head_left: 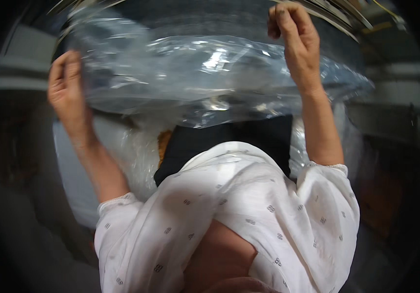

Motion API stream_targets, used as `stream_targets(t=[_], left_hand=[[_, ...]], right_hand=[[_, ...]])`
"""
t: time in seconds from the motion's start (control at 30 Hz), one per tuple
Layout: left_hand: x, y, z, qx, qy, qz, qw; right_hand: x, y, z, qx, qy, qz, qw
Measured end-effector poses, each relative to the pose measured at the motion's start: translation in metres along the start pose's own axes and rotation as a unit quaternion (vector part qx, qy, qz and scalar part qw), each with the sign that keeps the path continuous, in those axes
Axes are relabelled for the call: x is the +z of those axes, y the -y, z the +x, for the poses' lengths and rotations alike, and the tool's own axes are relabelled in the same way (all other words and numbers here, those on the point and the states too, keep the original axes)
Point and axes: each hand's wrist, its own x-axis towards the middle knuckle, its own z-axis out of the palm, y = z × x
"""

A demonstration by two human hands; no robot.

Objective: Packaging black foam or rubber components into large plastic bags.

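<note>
Holding: I am lifting a clear plastic bag up in front of me, stretched between both hands at chest height and above.
Left hand: I am gripping the bag's left edge, fingers curled round the film, thumb side toward me.
Right hand: I am pinching the top right edge, fingertips bent over it, held higher than the left.
Risk, slipping: the film is looking slick and shiny, so I am judging that the thin pinch on the right could let go and drop that side.
Risk, tearing: I am pulling it taut between two small grips; a sharp tug could be stretching or splitting the film there.
Risk, blocked view: the bag is covering much of what lies below, so I could be snagging it on something unseen.
Bag look: see-through, crinkled, catching bright glints, sagging in folds along its lower edge.
Below: a dark cloth and white wrapping are lying under the bag; whether they are touching it, I cannot tell.
</note>
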Motion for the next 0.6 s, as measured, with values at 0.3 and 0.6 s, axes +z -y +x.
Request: stream_targets(t=[0.3,0.6], left_hand=[[-0.089,0.160,0.209,-0.094,-0.013,0.051,0.994],[-0.102,0.220,0.292,0.145,-0.026,0.611,0.778]], right_hand=[[-0.262,-0.070,-0.203,0.106,-0.490,-0.310,0.808],[-0.289,-0.111,-0.200,0.282,-0.243,-0.160,0.914]])
